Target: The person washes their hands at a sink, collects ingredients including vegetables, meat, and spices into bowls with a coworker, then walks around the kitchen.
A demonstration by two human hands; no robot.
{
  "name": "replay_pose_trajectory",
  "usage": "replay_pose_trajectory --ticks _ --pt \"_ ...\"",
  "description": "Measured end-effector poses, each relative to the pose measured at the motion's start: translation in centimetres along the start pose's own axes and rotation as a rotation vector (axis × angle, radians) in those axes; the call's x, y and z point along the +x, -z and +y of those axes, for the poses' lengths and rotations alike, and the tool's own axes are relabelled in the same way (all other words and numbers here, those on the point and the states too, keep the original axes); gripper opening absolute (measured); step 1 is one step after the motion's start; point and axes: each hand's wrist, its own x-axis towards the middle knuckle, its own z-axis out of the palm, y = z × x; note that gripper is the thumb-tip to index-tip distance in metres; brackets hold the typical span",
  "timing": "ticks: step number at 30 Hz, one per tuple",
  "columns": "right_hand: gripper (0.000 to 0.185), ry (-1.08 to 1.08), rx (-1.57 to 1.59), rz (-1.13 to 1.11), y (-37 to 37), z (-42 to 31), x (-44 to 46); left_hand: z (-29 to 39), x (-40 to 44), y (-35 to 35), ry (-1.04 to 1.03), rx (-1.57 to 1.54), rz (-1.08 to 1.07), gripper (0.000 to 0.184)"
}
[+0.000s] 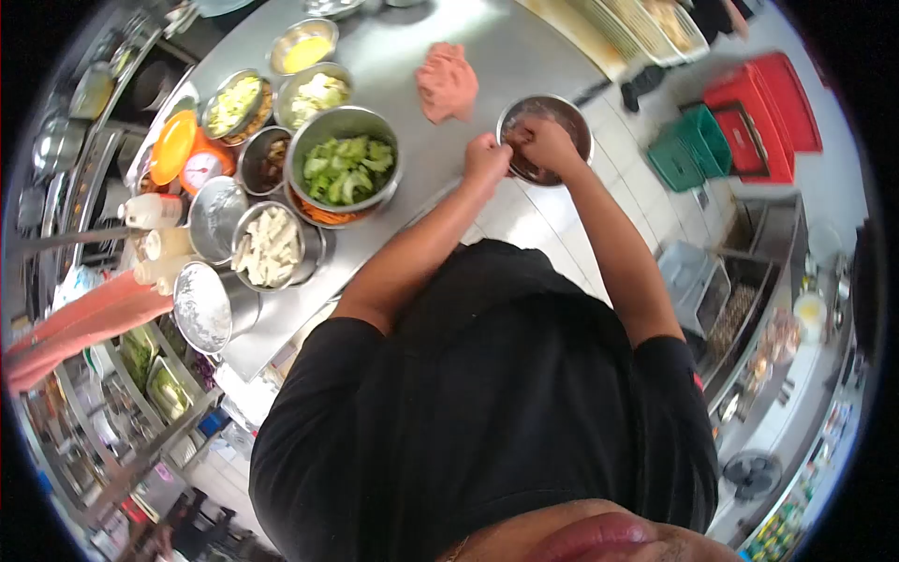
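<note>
1 bowl: left hand curled at its rim, right hand bent over its inside; cannot tell what either pinches. Cloth near, crumpled on table.

Bright light; white glare on the steel table, sheen on floor tiles. Bowl shaded inside, contents possibly blurred. Black shirt nearly swallows shadow detail. Strong fisheye: right-hand counter curves at the edge, corners black, periphery soft.
</note>
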Motion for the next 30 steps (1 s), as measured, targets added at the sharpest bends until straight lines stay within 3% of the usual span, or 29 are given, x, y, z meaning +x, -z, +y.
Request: replay_pose_trajectory --ticks 2,8,11,14,20,25,29,30 --pt "0.015 -0.008 0.120 -0.035 1.3 -0.1 1.4 0.5 0.8 0.4 0.002 -0.035 0.032 0.014" --pt "0.024 -0.045 0.224 0.006 7.9 -3.0 4.8 -1.8 7.0 1.2 -0.011 -0.090 0.050 0.002" --pt "0.028 0.020 0.223 -0.025 8.4 -2.6 7.7 3.7 5.4 0.7 -0.006 -0.283 0.109 0.005" --pt "0.031 0.247 0.323 -0.100 10.0 -3.2 9.5 4.7 6.7 0.5 0.034 -0.330 0.191 0.016" --pt "0.027 0.352 0.365 0.067 14.5 -3.0 12.6 5.3 9.9 -0.2 0.006 -0.285 0.295 0.016" --pt "0.018 0.142 0.988 -0.034 18.6 1.4 13.1 8.8 10.6 -2.5 -0.143 -0.693 0.377 0.026" --pt "0.014 -0.010 1.247 -0.027 18.5 8.7 13.4 6.4 16.0 1.6 -0.028 -0.566 0.330 0.037" --pt "0.014 -0.058 1.272 -0.037 17.9 10.6 13.4 6.1 17.1 1.6 -0.063 -0.631 0.497 0.035"
